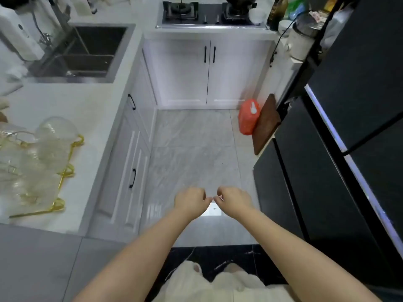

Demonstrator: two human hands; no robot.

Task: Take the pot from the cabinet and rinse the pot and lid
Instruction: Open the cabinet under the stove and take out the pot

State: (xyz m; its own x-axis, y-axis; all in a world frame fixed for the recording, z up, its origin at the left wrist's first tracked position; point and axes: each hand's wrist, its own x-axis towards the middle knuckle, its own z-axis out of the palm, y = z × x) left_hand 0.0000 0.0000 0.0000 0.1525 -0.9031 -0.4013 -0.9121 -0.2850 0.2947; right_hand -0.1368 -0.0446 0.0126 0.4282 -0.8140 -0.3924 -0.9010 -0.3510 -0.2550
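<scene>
My left hand (192, 200) and my right hand (232, 200) hang side by side over the grey floor, fingers curled in, thumbs almost touching, nothing in either. Straight ahead stands a white cabinet (185, 73) with two shut doors and black handles, under the gas stove (209, 14). More shut white cabinet doors (128, 153) run along the left under the counter. A dark steel sink (87, 51) with a tap is set in the counter at the upper left. No pot or lid taken from a cabinet is visible; a dark pan (239, 0) sits on the right burner.
Upturned glasses on a gold rack (43, 158) stand on the left counter. A tall black fridge (349, 127) fills the right side. An orange bag (248, 116) and a brown board (266, 125) lean at the floor's far right. Bottles and a white appliance crowd the top right.
</scene>
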